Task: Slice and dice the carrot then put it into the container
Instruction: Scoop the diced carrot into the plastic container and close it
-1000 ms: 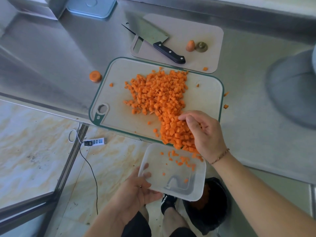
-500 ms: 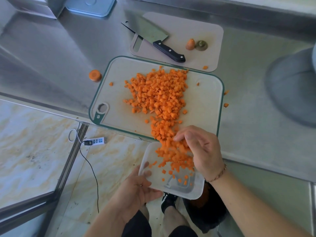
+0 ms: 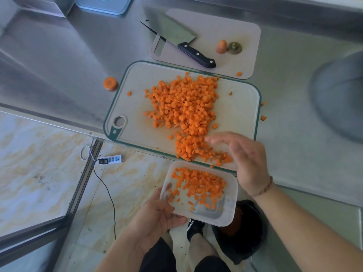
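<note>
A heap of diced carrot (image 3: 186, 107) covers the middle of a white, green-rimmed cutting board (image 3: 241, 107) that overhangs the steel counter's front edge. Just below that edge my left hand (image 3: 157, 216) grips a clear plastic container (image 3: 229, 211) by its left side, thumb over the rim. Diced carrot (image 3: 198, 185) fills the container's far half. My right hand (image 3: 243, 154) hovers open and blurred over the board's near right corner, fingers pointing left beside a trail of cubes (image 3: 192, 148).
A cleaver (image 3: 176, 40) with a black handle lies on a second, pale board (image 3: 245, 32) behind, beside two carrot ends (image 3: 222, 47). A carrot stub (image 3: 110, 83) sits on the counter to the left. A power strip (image 3: 112, 160) and a dark bin (image 3: 247, 228) are on the floor.
My right hand swept a batch of cubes off the board's near edge into the container, then lifted back over the board. The container now holds far more carrot.
</note>
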Tool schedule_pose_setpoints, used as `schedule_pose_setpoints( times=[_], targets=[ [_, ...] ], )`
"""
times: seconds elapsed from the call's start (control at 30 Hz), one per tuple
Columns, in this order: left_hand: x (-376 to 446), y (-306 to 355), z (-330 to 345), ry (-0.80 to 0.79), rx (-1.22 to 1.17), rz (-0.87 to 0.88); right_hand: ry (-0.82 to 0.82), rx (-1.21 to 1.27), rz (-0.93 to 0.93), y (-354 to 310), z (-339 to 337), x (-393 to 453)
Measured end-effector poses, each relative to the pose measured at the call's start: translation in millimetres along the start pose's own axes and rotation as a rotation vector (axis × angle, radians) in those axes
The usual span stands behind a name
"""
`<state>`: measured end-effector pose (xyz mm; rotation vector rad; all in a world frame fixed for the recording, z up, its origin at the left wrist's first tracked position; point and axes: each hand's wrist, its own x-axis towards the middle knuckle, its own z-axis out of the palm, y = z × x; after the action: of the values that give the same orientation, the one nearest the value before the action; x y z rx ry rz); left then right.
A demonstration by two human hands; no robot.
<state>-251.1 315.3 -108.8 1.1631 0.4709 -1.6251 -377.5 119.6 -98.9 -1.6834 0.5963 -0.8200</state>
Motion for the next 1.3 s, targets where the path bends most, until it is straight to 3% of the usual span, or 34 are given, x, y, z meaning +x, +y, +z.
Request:
schedule_pose_setpoints(
  times=[0.1, 0.23, 0.67, 0.8, 0.87, 0.97, 1.17, 1.3],
  targets=[
    [0, 0, 0, 0.002, 0.005, -0.002, 0.015, -0.089, 0.131, 9, -3, 8],
    [2, 0, -2, 0.011, 0.019, -0.009, -0.070, -0.117, 0.150, 7, 4, -5],
    [0, 3, -10, -0.053, 0.017, -0.012, -0.345, 0.147, 0.284, -16, 7, -19],
    [-2, 8, -14, -0.053, -0.003, 0.003, -0.169, 0.246, 0.149, -19, 4, 14],
    [-4, 12, -14, -0.046, -0.004, 0.008, -0.038, 0.140, 0.054, -12, -3, 54],
    [-4, 16, -17, -0.044, -0.003, 0.007, 0.027, -0.022, -0.023, 10, -16, 118],
    [-3, 20, -19, -0.067, -0.027, 0.003, -0.131, -0.260, 0.008, 45, -24, 174],
    [-2, 22, -21, -0.076, -0.015, -0.008, -0.181, -0.380, -0.074, 50, -20, 174]
  ],
)
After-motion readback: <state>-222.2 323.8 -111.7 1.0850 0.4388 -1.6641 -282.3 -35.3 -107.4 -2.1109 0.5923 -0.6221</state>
